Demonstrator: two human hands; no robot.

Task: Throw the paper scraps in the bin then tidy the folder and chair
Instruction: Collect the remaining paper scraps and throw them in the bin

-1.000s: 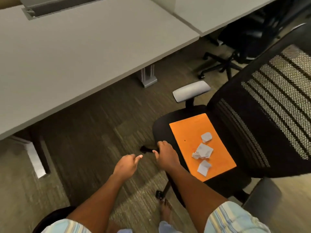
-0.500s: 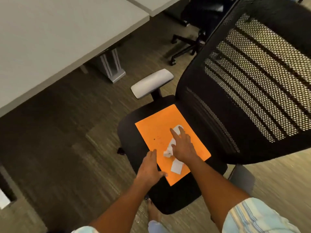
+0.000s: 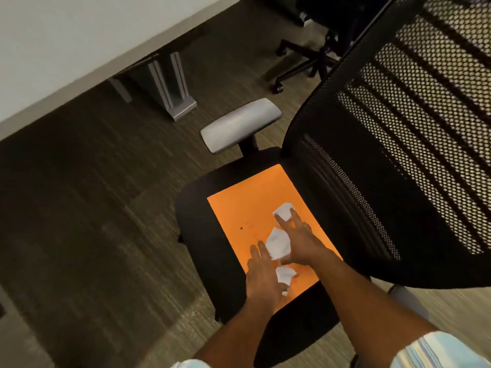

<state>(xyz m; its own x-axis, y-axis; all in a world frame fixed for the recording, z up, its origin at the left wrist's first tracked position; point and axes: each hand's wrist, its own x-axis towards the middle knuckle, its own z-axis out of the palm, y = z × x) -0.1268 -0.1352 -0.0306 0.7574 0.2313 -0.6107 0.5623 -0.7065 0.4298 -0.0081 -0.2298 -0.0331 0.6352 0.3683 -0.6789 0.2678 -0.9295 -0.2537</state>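
Observation:
An orange folder (image 3: 247, 205) lies flat on the black seat of an office chair (image 3: 202, 221) with a mesh back. White paper scraps rest on the folder: one far scrap (image 3: 283, 210), a larger middle scrap (image 3: 277, 244), and a near scrap (image 3: 284, 274). My right hand (image 3: 300, 240) lies over the scraps with fingers spread, fingertips on the far scrap and thumb by the middle one. My left hand (image 3: 263, 277) rests flat on the folder's left side, fingers extended beside the middle scrap, partly covering the near scrap.
The chair's grey armrest (image 3: 240, 124) sticks out to the left. A white desk (image 3: 79, 43) with a grey leg (image 3: 170, 83) stands at the upper left. A second black chair's wheeled base (image 3: 305, 62) sits beyond. Carpet (image 3: 93, 221) surrounds the chair.
Both hands moved from the chair's front edge onto the folder. The right hand spread over the scraps and the left hand came in beside them; my view drew closer to the seat.

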